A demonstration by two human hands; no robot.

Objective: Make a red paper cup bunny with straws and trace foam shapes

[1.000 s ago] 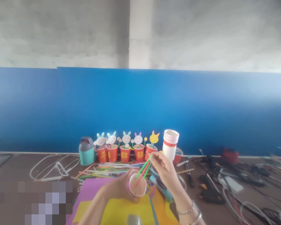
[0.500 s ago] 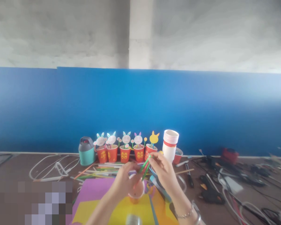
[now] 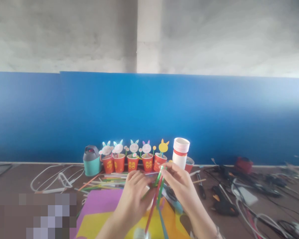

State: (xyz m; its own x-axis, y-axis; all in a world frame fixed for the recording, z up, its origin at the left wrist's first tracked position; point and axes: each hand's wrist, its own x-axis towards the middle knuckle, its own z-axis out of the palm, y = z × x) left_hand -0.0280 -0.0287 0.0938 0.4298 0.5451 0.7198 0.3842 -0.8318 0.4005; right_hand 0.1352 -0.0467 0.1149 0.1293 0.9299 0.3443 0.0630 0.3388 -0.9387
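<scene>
My right hand (image 3: 178, 181) is closed, its fingertips pinching the upper ends of a red straw (image 3: 153, 210) and a folded green straw (image 3: 160, 191). The straws hang down and to the left from the pinch. My left hand (image 3: 137, 192) is curled to the left of it, with its fingers closed about the green straw's left part. Beneath both hands lie yellow paper (image 3: 96, 224) and purple paper (image 3: 96, 202). Most of the paper cup behind my left hand is hidden.
Red paper cups (image 3: 133, 163) with paper animal heads stand in a row at the back. A stack of white cups (image 3: 180, 154) and a teal device (image 3: 92, 162) flank them. Loose straws (image 3: 107, 181) lie in front. A glue gun (image 3: 223, 200) and tangled cables (image 3: 249, 212) lie right.
My hands have moved slightly right, and the left one is nearer the middle. The red straw now slants down below the hands. The cup under them has become mostly hidden.
</scene>
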